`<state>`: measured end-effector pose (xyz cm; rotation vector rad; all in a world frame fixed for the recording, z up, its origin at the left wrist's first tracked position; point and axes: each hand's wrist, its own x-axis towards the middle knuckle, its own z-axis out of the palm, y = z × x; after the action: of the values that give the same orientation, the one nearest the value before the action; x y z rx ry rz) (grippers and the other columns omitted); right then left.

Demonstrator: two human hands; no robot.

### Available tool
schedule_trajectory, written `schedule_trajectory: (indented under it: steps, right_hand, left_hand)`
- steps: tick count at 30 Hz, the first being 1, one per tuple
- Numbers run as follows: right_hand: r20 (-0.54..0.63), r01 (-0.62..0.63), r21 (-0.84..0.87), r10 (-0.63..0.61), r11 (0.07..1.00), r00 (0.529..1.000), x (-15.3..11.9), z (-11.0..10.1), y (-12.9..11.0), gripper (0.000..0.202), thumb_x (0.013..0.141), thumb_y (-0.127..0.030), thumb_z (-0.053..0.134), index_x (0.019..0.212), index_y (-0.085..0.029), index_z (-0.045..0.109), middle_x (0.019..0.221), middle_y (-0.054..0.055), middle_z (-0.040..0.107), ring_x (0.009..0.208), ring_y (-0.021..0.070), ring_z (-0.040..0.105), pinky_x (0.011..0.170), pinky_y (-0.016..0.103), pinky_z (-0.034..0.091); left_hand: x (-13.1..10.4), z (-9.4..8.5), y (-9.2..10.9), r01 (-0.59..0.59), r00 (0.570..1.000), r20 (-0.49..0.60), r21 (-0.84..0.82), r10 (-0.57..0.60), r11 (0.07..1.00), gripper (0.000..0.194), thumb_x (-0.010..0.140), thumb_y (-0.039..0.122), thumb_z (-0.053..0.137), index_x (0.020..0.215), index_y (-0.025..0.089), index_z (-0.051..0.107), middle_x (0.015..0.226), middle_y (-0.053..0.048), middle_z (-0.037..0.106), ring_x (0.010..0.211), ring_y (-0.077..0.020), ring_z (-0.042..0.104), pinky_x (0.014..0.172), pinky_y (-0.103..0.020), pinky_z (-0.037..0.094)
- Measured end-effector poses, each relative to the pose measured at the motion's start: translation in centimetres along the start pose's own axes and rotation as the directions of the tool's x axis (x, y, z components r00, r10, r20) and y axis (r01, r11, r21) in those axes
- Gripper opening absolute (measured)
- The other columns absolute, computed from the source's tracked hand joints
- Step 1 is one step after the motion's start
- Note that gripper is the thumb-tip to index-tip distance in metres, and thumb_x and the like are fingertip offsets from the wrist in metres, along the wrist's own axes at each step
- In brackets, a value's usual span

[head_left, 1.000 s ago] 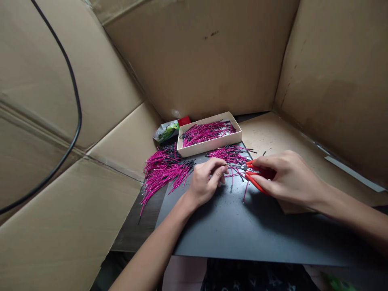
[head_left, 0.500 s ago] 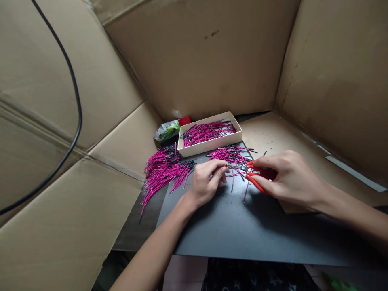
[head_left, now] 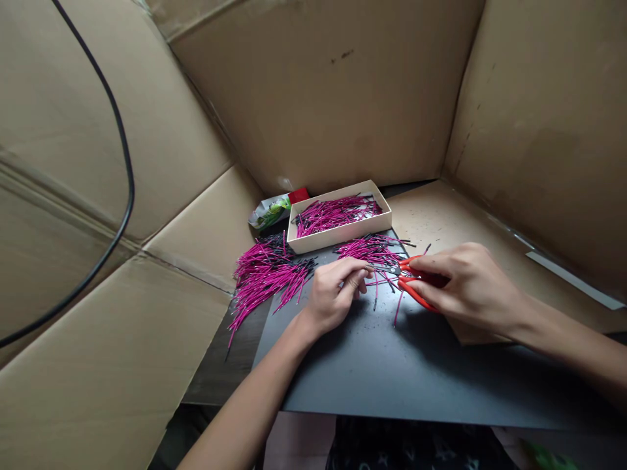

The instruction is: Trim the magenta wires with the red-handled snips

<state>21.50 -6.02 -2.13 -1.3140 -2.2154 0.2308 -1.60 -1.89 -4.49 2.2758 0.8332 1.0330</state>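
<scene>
My left hand (head_left: 337,292) is closed in a pinch over the dark mat. A wire's short brownish tip sticks out of its fingertips, and the rest is hidden by the fingers. My right hand (head_left: 467,287) grips red-handled pliers (head_left: 416,294), their slim jaws pointing left and meeting that tip. Below and behind the pliers lies a loose heap of magenta wires (head_left: 367,248) with black ends. Left of my left hand is a bigger pile of magenta wires (head_left: 267,281).
A cream cardboard box (head_left: 343,238) of similar wires stands behind my hands, beside a crumpled green and red packet (head_left: 274,210). Tall cardboard panels (head_left: 343,98) enclose the table. Brown board (head_left: 431,209) lies at right, and a black cable (head_left: 122,143) hangs at left.
Both hands stay nearly in place. The red handles look slightly closer together, and the pliers have shifted very little.
</scene>
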Motion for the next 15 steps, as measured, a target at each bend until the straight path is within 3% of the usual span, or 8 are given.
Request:
schedule_trajectory:
  steps: [8,15]
  right_hand:
    - [-0.032,-0.046,-0.004,0.046,0.999,0.998,0.04,-0.08,-0.7,0.018,0.079,-0.031,0.057,0.076,-0.02,0.071,0.054,0.0,0.059,0.049,0.0117,0.047,0.05,0.027,0.031]
    - [0.0,-0.029,-0.004,0.029,1.0,1.0,0.05,-0.04,-0.45,0.021,0.08,-0.032,0.057,0.086,-0.018,0.072,0.059,0.001,0.063,0.051,0.0125,0.052,0.051,0.027,0.033]
  left_hand:
    - [0.05,-0.12,0.2,0.004,1.0,0.005,0.006,-0.004,1.0,0.021,0.095,0.021,0.046,0.089,0.014,0.065,0.067,-0.002,0.063,0.055,-0.0095,0.057,0.056,-0.022,0.049]
    - [-0.04,-0.15,0.02,-0.015,1.0,0.012,0.034,0.015,0.999,0.019,0.095,0.021,0.046,0.093,0.015,0.064,0.068,-0.002,0.063,0.057,-0.0104,0.057,0.058,-0.023,0.049]
